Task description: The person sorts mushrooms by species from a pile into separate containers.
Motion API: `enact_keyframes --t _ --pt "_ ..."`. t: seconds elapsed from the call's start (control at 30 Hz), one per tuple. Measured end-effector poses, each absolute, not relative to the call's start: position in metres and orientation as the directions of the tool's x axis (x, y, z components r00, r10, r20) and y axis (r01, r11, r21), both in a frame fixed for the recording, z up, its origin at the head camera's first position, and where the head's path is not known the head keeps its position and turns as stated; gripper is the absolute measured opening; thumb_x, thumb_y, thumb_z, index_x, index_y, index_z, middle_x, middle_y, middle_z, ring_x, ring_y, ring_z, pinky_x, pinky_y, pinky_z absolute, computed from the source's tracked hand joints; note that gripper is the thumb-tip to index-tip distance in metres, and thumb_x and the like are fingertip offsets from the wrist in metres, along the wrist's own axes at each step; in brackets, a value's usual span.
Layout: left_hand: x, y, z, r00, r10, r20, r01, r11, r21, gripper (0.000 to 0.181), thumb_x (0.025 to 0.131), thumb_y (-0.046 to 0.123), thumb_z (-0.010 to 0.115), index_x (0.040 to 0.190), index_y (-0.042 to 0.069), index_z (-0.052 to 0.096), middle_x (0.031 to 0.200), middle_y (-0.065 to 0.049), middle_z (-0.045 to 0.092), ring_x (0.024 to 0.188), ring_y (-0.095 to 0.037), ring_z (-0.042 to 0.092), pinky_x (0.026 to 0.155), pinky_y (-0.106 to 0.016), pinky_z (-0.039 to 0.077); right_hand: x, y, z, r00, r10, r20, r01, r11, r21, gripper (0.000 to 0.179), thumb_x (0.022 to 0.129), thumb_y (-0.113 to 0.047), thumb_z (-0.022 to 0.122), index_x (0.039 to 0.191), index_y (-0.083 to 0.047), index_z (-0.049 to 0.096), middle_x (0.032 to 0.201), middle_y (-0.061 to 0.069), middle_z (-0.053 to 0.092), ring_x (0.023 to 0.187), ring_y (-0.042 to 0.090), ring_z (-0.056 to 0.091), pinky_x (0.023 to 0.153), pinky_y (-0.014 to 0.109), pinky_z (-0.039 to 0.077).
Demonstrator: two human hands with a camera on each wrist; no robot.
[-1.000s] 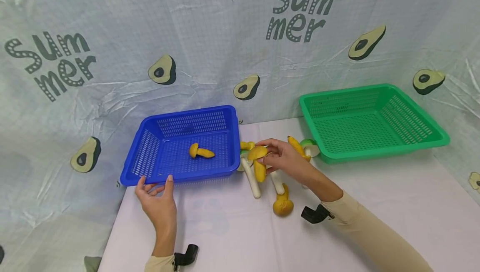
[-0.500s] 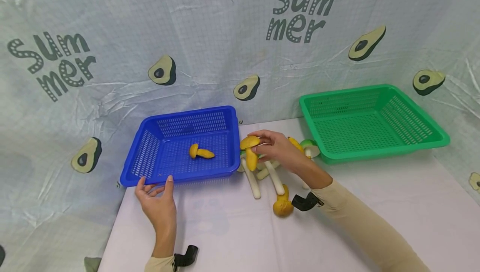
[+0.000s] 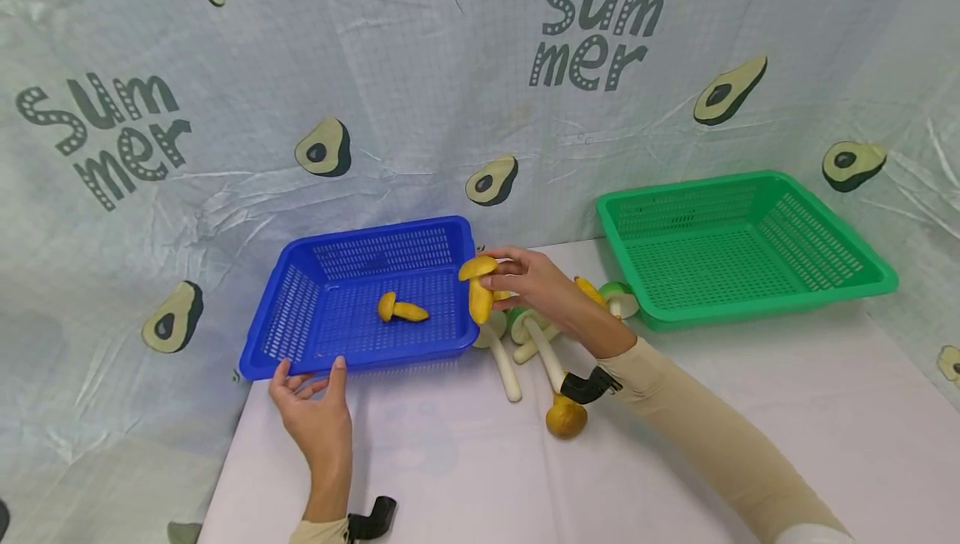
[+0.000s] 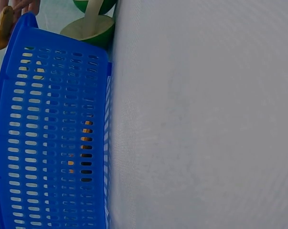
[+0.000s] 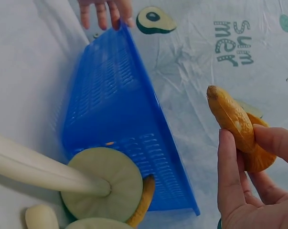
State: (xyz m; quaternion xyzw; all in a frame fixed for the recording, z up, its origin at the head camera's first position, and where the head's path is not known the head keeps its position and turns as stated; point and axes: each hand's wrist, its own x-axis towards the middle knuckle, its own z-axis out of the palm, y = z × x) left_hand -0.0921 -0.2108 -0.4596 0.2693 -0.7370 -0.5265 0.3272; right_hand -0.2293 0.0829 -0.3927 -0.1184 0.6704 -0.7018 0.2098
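In the head view my right hand (image 3: 528, 281) pinches a yellow toy mushroom (image 3: 481, 302) by its stem at the blue basket's right rim. The mushroom hangs upright there, cap on top; the right wrist view shows the thumb and fingers around its stem (image 5: 231, 117). My left hand (image 3: 317, 411) holds the front rim of the blue basket (image 3: 360, 352) near its left corner, thumb and index fingertip at the rim. Inside that basket lies another yellow mushroom (image 3: 403, 309). The left wrist view mostly shows the basket's perforated wall (image 4: 53, 109).
Several green-capped mushrooms with white stems, one of them a near mushroom (image 3: 507, 373), lie right of the blue basket. A brownish-yellow mushroom (image 3: 566, 417) lies closer to the front. A green basket (image 3: 765, 308) stands at the right. A printed cloth (image 3: 420, 94) hangs behind.
My right hand has moved left and away from me with the yellow mushroom, from above the pile to the blue basket's right rim. My left hand stays at the basket's front rim.
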Motion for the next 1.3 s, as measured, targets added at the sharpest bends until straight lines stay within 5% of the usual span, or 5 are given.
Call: enact_keyframes --t 0.33,0.53,1.3 --pt "-0.092 -0.211 -0.459 -0.639 -0.743 0.2 -0.052 0.301 0.952 0.075 0.094 0.028 0.075 0.153 0.009 0.032 0.117 -0.002 0.047 0.091 -0.008 0.052 0.068 -0.009 0.043 -0.243 0.066 -0.39 -0.895 -0.437 -0.092 0.154 -0.109 -0.982 0.049 0.096 -0.01 0.071 0.142 -0.014 0.055 0.125 0.014 0.064 0.105 0.025 0.068 0.096 0.049 0.055" --pt "-0.094 -0.211 -0.459 -0.648 -0.739 0.187 -0.069 0.301 0.951 0.077 0.094 0.03 0.073 0.154 0.011 0.03 0.119 -0.002 0.045 0.091 -0.006 0.05 0.068 -0.009 0.043 -0.252 0.058 -0.391 -0.897 -0.432 -0.096 0.154 -0.102 -0.983 0.047 0.097 -0.01 0.07 0.142 -0.015 0.056 0.124 0.012 0.066 0.107 0.024 0.068 0.09 0.041 0.058" --pt "-0.091 -0.208 -0.459 -0.65 -0.735 0.192 -0.055 0.297 0.953 0.08 0.093 0.03 0.075 0.155 0.009 0.028 0.122 -0.007 0.046 0.089 -0.006 0.05 0.068 -0.01 0.043 -0.273 0.033 -0.391 -0.907 -0.413 -0.08 0.137 -0.112 -0.984 0.047 0.095 -0.009 0.071 0.14 -0.011 0.057 0.127 0.015 0.065 0.109 0.026 0.069 0.087 0.04 0.06"
